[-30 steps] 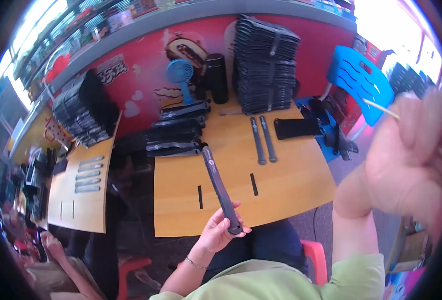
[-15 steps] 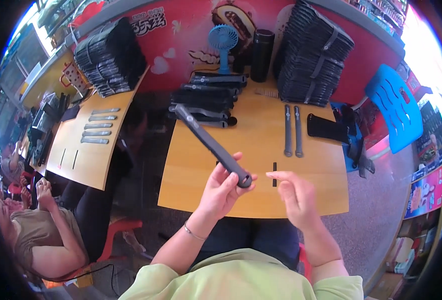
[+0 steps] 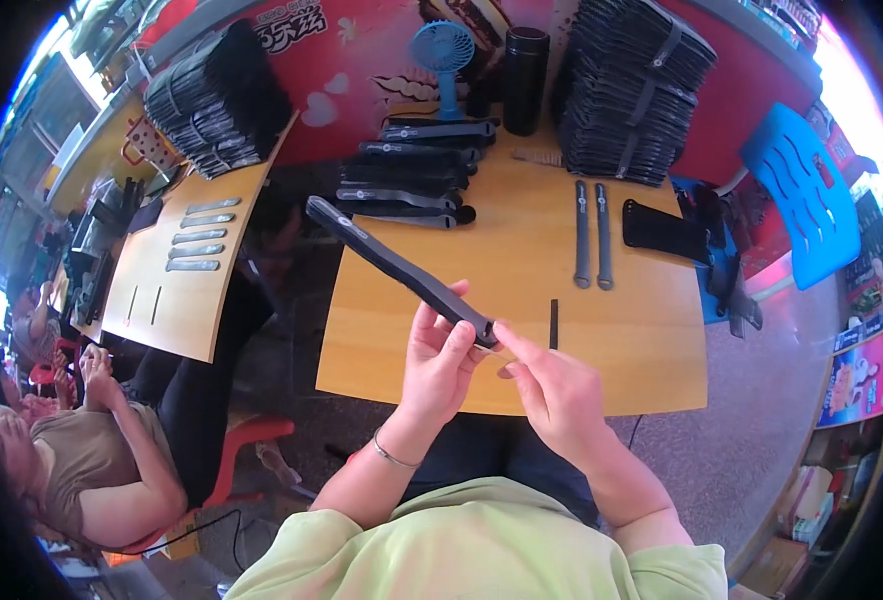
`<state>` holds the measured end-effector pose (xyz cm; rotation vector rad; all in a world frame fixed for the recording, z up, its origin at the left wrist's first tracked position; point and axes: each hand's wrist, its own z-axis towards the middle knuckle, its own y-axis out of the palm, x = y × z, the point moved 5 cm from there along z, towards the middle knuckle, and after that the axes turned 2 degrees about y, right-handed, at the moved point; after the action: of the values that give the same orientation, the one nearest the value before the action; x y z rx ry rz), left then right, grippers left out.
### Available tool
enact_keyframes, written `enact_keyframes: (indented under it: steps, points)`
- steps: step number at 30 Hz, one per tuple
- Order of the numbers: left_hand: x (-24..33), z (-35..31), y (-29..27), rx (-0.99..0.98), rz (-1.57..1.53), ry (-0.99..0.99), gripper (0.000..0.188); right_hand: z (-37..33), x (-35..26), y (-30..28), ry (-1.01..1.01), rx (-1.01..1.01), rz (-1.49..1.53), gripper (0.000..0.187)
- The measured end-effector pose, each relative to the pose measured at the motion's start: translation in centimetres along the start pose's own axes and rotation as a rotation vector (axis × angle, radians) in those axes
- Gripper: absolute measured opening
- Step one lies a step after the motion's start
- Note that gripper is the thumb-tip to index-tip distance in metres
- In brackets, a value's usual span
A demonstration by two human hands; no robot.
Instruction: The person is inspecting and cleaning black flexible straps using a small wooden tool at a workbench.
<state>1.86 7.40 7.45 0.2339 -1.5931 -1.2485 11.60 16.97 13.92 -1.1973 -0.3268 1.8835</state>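
My left hand [image 3: 440, 365] is closed around the near end of a long dark grey strap [image 3: 387, 262]. The strap slants up and left over the table, and a hole shows near the held end. My right hand [image 3: 562, 395] touches that end with its outstretched index fingertip. Its thumb sits lower, apart from the index finger, and the other fingers are curled. A short black strip [image 3: 554, 323] lies on the table [image 3: 412, 375] beyond the right hand. Two grey straps [image 3: 592, 235] lie side by side farther right.
Bundled dark straps [image 3: 407, 178] lie at the far left of the table. Behind stand a blue fan [image 3: 443, 48], a black bottle [image 3: 527, 82] and a tall strapped stack [image 3: 634, 95]. A blue chair [image 3: 807, 195] stands right. Another person [image 3: 112, 450] sits left, beside a second table [image 3: 187, 325].
My right hand has moved left, and its index finger now meets the strap's near end. The strap's far end has swung left and tilts lower in my left hand.
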Motion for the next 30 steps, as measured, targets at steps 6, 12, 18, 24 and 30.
enact_keyframes:
  steps: [6,12,18,24,30]
  points:
    - [0.8,0.0,0.4,0.038,0.075,0.097,0.043,0.0,0.5,0.2,-0.025,0.016,-0.060,0.052]
    - [0.8,0.1,-0.1,0.094,0.096,0.142,0.040,0.2,0.4,0.5,-0.013,-0.014,-0.039,0.051]
    - [0.9,0.1,-0.3,0.086,0.157,0.193,0.037,0.3,0.8,0.7,-0.008,-0.013,-0.044,0.053]
    - [0.9,0.1,-0.4,0.104,0.149,0.192,0.034,0.4,1.0,0.7,-0.005,-0.044,-0.064,0.055]
    - [0.9,0.1,-0.6,0.095,0.199,0.272,0.037,0.1,1.2,1.1,0.065,-0.041,-0.074,0.053]
